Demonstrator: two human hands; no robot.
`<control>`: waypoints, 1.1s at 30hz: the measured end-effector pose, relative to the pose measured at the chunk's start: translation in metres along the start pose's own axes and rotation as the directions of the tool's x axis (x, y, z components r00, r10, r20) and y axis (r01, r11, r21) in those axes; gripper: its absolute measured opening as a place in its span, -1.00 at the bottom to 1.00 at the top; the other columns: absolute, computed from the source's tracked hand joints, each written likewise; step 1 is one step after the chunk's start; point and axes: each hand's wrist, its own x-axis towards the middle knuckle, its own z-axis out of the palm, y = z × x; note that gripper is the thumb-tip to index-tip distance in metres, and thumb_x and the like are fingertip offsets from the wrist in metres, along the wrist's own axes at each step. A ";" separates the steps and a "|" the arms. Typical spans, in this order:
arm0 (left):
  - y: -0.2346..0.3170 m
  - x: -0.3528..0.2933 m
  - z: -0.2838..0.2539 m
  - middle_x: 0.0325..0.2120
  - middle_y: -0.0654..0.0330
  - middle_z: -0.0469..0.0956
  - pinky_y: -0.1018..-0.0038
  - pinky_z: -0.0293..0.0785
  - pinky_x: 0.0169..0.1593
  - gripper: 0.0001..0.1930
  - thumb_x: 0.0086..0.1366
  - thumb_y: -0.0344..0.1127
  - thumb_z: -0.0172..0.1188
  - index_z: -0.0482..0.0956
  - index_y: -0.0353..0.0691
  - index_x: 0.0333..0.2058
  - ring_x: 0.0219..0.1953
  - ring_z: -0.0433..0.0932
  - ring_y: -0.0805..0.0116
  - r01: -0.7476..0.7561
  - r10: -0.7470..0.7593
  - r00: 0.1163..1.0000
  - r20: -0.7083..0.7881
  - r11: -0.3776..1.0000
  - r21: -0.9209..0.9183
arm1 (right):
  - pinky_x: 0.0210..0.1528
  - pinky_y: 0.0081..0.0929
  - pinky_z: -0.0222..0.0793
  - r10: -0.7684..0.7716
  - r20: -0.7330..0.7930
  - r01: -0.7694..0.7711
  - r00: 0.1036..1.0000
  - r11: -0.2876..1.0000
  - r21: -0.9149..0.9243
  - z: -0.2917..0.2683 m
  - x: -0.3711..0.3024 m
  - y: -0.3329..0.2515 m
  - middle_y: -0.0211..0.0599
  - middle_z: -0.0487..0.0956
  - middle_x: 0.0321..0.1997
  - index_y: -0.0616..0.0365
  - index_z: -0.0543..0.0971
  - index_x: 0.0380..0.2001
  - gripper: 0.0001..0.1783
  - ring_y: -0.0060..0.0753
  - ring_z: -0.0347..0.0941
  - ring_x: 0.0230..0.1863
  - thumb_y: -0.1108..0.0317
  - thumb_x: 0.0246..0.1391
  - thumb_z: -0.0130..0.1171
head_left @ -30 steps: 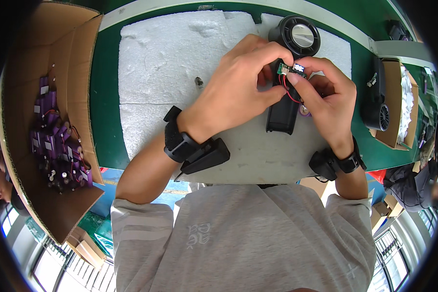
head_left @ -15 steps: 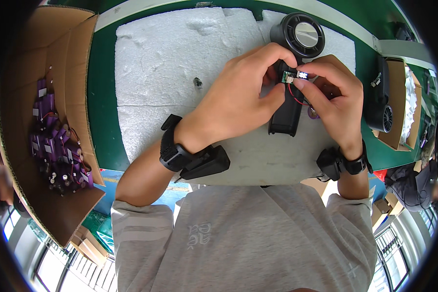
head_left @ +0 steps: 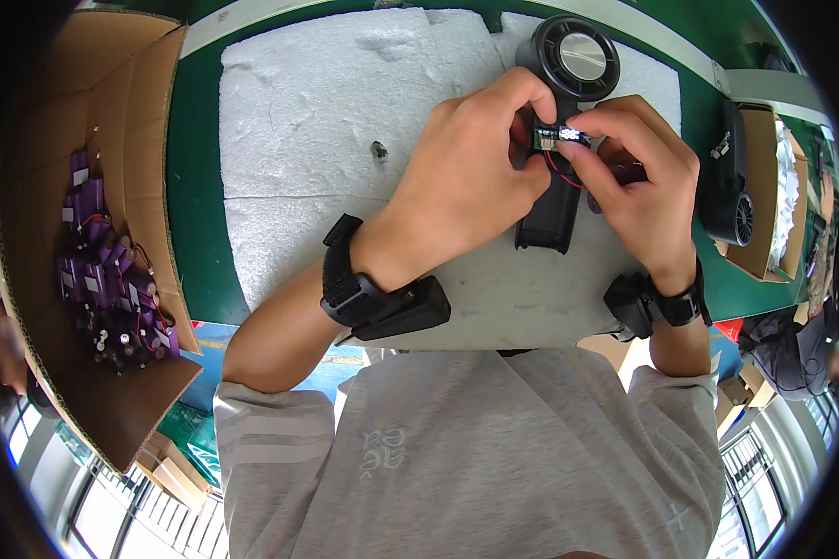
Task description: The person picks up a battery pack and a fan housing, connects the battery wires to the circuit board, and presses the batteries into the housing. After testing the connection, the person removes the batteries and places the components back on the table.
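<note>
**Fingers pinch a small circuit board over a black handheld fan**

Fingers (head_left: 595,160) of both hands, left hand (head_left: 466,177) and right hand (head_left: 645,191), pinch a small circuit board (head_left: 561,138) with red wire, just above the black handheld fan (head_left: 559,121) lying on white foam (head_left: 326,140) on the green desk (head_left: 194,196). A cardboard box (head_left: 130,112) of purple parts (head_left: 107,279) sits far left.

place: assembly workshop — green bench (head_left: 196,177); foam pad (head_left: 317,121) | carton of purple parts (head_left: 103,279)
</note>
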 end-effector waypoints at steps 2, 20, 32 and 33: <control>0.000 0.000 0.000 -0.49 0.21 0.52 0.52 0.47 -0.29 -0.69 -0.01 -0.57 0.20 0.43 -0.23 -0.23 -0.45 0.50 0.45 0.002 -0.002 1.000 0.009 1.000 -0.006 | -0.49 -0.69 0.42 -0.011 -0.011 0.011 1.000 1.000 -0.009 0.000 -0.001 0.001 -0.32 0.55 -0.32 0.25 0.64 -0.28 -0.77 -0.60 0.51 -0.47 0.61 -0.09 0.33; -0.004 0.009 -0.017 -0.34 0.24 0.61 0.57 0.48 -0.19 -0.81 0.26 -0.53 0.17 0.64 -0.23 -0.16 -0.30 0.55 0.49 -0.073 0.075 0.981 0.179 0.997 -0.017 | -0.61 -0.63 0.29 0.261 -0.020 -0.260 0.965 0.965 0.036 -0.001 0.000 -0.001 -0.38 0.55 -0.45 0.17 0.58 -0.36 -0.76 -0.60 0.44 -0.62 0.47 -0.15 0.41; -0.006 0.011 -0.021 -0.38 0.20 0.57 0.52 0.40 -0.28 -0.76 0.24 -0.52 0.19 0.65 -0.18 -0.13 -0.35 0.52 0.38 -0.256 0.243 0.957 0.157 0.964 0.068 | -0.36 -0.64 0.30 0.208 0.503 -0.398 0.839 0.865 0.305 -0.038 -0.003 -0.005 -0.33 0.46 -0.23 0.14 0.44 -0.08 -0.54 -0.61 0.42 -0.39 0.43 -0.08 0.38; -0.008 0.011 -0.023 -0.37 0.19 0.57 0.52 0.41 -0.26 -0.76 0.23 -0.53 0.19 0.65 -0.18 -0.12 -0.33 0.52 0.39 -0.259 0.247 0.958 0.145 0.963 0.072 | -0.33 -0.64 0.30 0.222 0.505 -0.415 0.834 0.856 0.310 -0.038 -0.004 -0.004 -0.32 0.45 -0.20 0.14 0.43 -0.05 -0.52 -0.60 0.42 -0.36 0.43 -0.06 0.37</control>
